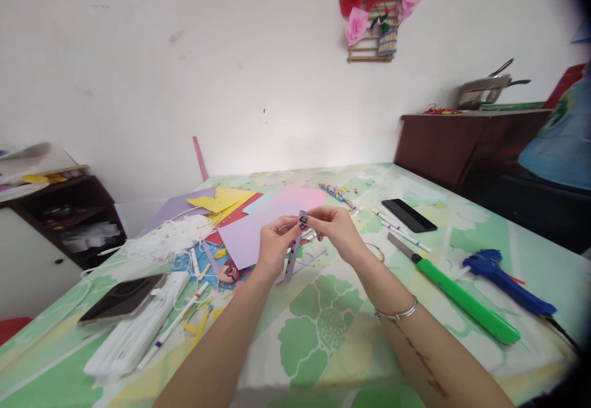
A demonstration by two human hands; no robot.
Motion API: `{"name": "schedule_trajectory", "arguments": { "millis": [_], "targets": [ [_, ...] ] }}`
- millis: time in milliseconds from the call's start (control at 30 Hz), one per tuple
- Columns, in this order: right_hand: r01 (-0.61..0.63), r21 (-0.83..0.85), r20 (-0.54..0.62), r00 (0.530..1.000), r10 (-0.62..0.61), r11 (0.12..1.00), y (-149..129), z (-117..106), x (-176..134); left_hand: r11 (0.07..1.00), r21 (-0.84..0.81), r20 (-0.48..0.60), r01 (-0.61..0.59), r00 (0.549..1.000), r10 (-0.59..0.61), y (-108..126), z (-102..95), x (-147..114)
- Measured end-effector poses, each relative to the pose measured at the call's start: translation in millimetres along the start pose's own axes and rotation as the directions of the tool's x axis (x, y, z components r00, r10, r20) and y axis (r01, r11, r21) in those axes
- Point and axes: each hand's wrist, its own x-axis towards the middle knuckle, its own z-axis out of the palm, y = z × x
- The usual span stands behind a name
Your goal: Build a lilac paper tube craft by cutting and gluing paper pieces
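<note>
L hand (279, 245) & R hand (339, 229) pinch the paper strip (291, 260) near its top — uneven tugging could crease or tear it, esp. w/ its tail unheld toward 6 o'clock.

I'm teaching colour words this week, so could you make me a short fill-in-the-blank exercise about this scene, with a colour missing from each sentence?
1. The left hand and right hand hold a ____ strip with dark spots.
2. The knife lying beside the glue gun has a ____ handle.
3. The glue gun's body is mostly ____.
4. The bracelet on the right forearm is ____.

Missing words: purple; green; blue; silver.
</note>
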Motion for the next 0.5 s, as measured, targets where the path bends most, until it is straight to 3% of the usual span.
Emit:
{"name": "schedule_trajectory", "arguments": {
  "millis": [300,400,500],
  "targets": [
    [0.002,0.012,-0.12,0.993,-0.001,1.0,3,-4,5,0.95,0.267,0.061,-0.163,0.986,0.153,3,2.6,-3],
    [0.022,0.008,-0.158,0.987,-0.021,1.0,1,-12,7,0.942,0.319,0.005,-0.102,0.994,0.106,6,0.2,-1],
    [0.036,-0.003,-0.168,0.985,-0.036,0.999,-1,-18,9,0.921,0.372,-0.109,-0.118,0.98,0.169,7,-6.7,3]
  ]
}}
